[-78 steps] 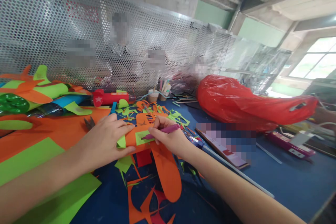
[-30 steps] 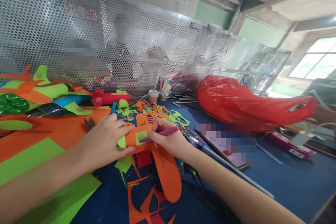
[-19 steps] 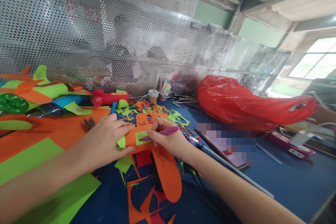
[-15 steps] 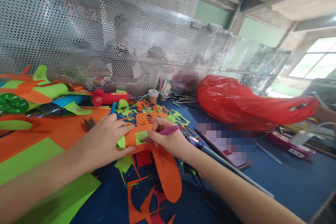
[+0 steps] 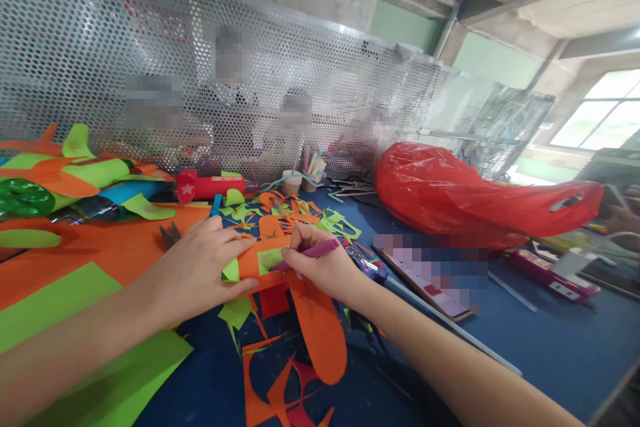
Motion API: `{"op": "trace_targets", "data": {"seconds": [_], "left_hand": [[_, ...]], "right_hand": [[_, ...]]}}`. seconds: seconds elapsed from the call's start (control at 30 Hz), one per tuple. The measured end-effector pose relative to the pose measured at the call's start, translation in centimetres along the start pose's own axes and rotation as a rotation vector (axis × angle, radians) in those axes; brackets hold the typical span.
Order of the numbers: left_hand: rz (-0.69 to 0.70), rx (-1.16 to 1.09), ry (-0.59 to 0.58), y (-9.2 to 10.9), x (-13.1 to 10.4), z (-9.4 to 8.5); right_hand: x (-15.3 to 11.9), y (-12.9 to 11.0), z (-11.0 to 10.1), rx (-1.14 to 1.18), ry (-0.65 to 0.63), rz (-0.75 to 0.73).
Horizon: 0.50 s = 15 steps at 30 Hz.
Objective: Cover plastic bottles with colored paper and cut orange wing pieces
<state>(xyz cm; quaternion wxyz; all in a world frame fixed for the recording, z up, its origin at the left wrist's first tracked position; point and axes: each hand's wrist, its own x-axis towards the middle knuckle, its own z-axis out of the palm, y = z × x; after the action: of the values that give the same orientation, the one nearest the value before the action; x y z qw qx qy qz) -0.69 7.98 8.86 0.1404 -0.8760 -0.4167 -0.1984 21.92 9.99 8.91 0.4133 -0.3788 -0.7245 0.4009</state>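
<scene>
My left hand (image 5: pixel 210 260) is wrapped round the body of an orange model plane (image 5: pixel 249 264), thumb below and fingers above. A light green rectangle (image 5: pixel 270 257) lies on that body, and a rounded orange wing (image 5: pixel 321 343) sticks out toward me. In my right hand (image 5: pixel 325 270), a purple marker (image 5: pixel 323 249) is pinched, its tip down at the lower edge of the green rectangle. The right fingers hide part of the plane's far end. Scissors (image 5: pixel 171 235) lie just beyond my left wrist, their handles hidden.
Paper scraps (image 5: pixel 273 387) litter the blue table (image 5: pixel 505 333). Green sheets (image 5: pixel 115 373) lie at left, below finished planes (image 5: pixel 100 173). A red plastic bag (image 5: pixel 450 193) sits at back right, near a glue-gun-like tool (image 5: pixel 367 263) and a purple box (image 5: pixel 553 275). Perforated metal screens the back.
My hands, the plane and the marker have hardly moved. At far right, another person's hand and the bag's handle end have shifted slightly.
</scene>
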Motion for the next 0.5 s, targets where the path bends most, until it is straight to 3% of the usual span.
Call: {"op": "trace_targets", "data": {"seconds": [0.5], "left_hand": [[0.011, 0.047, 0.0, -0.37, 0.03, 0.49]], "right_hand": [[0.15, -0.01, -0.19, 0.04, -0.017, 0.011]]}}
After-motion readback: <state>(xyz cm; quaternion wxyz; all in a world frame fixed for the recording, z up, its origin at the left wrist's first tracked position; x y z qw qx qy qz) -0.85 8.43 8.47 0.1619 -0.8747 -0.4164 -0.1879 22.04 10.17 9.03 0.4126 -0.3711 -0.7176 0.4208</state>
